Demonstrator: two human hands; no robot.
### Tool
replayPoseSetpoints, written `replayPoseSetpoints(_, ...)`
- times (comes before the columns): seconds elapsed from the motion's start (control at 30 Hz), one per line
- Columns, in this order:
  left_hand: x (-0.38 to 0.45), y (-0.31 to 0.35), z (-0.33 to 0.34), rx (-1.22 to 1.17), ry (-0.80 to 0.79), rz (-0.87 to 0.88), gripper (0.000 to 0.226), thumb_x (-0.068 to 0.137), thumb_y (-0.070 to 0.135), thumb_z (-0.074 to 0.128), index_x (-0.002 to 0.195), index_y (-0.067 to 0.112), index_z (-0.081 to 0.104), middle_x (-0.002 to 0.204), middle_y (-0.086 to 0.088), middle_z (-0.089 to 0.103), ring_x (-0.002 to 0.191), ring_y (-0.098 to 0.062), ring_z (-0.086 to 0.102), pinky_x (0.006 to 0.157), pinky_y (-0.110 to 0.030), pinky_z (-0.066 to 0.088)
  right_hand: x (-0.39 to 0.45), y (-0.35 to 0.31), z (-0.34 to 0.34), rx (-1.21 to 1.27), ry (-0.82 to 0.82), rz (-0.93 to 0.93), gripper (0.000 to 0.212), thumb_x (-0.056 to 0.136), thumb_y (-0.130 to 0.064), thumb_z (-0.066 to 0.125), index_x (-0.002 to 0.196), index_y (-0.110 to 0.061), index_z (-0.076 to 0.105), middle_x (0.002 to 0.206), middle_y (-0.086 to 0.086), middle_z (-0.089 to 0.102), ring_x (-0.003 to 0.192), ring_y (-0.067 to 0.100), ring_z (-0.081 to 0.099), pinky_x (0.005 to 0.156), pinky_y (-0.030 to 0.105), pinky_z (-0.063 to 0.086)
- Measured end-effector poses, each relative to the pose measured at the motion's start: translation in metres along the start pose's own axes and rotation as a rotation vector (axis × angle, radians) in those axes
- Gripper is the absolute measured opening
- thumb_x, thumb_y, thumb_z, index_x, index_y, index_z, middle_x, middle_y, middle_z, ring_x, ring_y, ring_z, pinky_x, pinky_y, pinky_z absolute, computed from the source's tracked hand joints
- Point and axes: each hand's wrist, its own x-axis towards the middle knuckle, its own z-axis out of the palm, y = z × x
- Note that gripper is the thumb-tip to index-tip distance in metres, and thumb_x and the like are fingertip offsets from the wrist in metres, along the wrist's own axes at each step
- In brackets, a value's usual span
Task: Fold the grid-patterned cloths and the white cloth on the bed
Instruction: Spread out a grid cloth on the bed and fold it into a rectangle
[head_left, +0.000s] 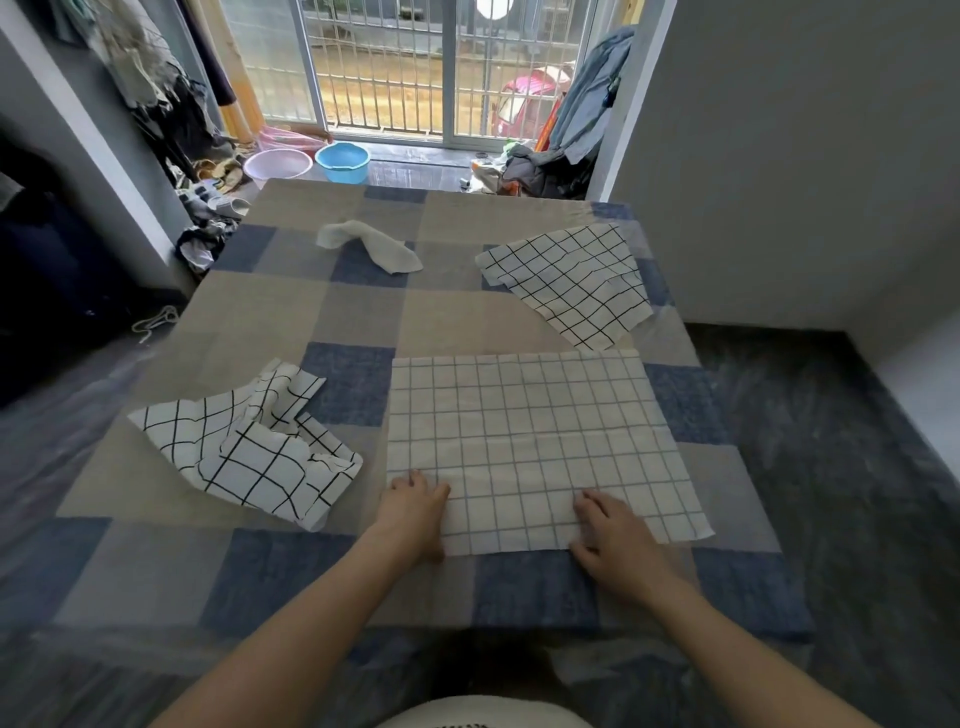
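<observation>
Four cloths are seen on the bed; one is laid flat for folding.

Head view: the pale-grid cloth is spread flat at the near right of the bed. The left hand is placed on its near-left corner, and the right hand on its near edge right of centre; the fingers of both look curled at the hem, but whether fabric is actually pinched cannot be told. The cloth extends away from both hands toward the far edge. A crumpled black-grid cloth lies just to the left, a second black-grid cloth far right, and the white cloth far centre, all untouched. Judgement: the near edge is best lifted evenly at both points and carried to the far edge, grid lines being used for alignment, then smoothed.
</observation>
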Motion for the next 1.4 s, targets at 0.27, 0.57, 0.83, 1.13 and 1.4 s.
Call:
replayPoseSetpoints(0.27,0.001,-0.010,0.004,-0.033,0.031,0.014,0.079,0.069,0.036,0.082,0.133,0.019,0.038,0.135,-0.010,0.041,0.122,-0.032,0.043,0.100,-0.045,0.044,0.010,0.000,-0.013,0.088,-0.017,0.079,0.046,0.073,-0.046,0.075,0.111,-0.030,0.054,0.128,-0.011,0.047,0.120,0.013,0.043,0.095,0.032,0.044)
replayPoseSetpoints(0.57,0.001,-0.010,0.006,-0.084,0.050,-0.003,0.083,0.066,0.054,0.078,0.132,0.022,0.039,0.133,-0.007,0.042,0.121,-0.031,0.043,0.101,-0.046,0.041,0.020,-0.002,-0.016,0.142,-0.059,0.148,0.019,0.078,-0.046,0.071,0.084,-0.035,0.057,0.124,-0.013,0.042,0.117,0.013,0.038,0.091,0.037,0.037)
replayPoseSetpoints(0.83,0.003,0.002,0.008,-0.079,0.069,-0.063,0.094,0.065,0.081,0.056,0.135,0.022,0.034,0.139,-0.013,0.036,0.122,-0.035,0.038,0.100,-0.047,0.039,0.030,-0.007,-0.019,0.155,-0.049,0.209,0.012,0.089,-0.043,0.059,0.086,-0.032,0.059,0.111,-0.010,0.042,0.107,0.013,0.042,0.087,0.037,0.039)
replayPoseSetpoints(1.13,0.001,0.017,0.010,-0.046,0.190,-0.150,0.050,0.087,0.046,0.045,0.129,0.019,0.039,0.131,-0.016,0.046,0.112,-0.034,0.047,0.090,-0.041,0.037,0.043,-0.011,-0.031,0.249,0.013,0.285,0.019,0.097,-0.037,0.043,0.086,-0.025,0.052,0.096,-0.004,0.053,0.090,0.015,0.050,0.086,0.040,0.040)
replayPoseSetpoints(1.4,0.003,0.023,0.000,-0.047,0.180,-0.148,0.069,0.080,0.071,0.043,0.122,0.017,0.042,0.121,-0.016,0.053,0.107,-0.032,0.053,0.087,-0.040,0.040,0.040,-0.017,-0.037,0.181,0.073,0.188,0.020,0.099,-0.034,0.039,0.086,-0.023,0.048,0.093,-0.005,0.049,0.088,0.014,0.046,0.081,0.036,0.039)
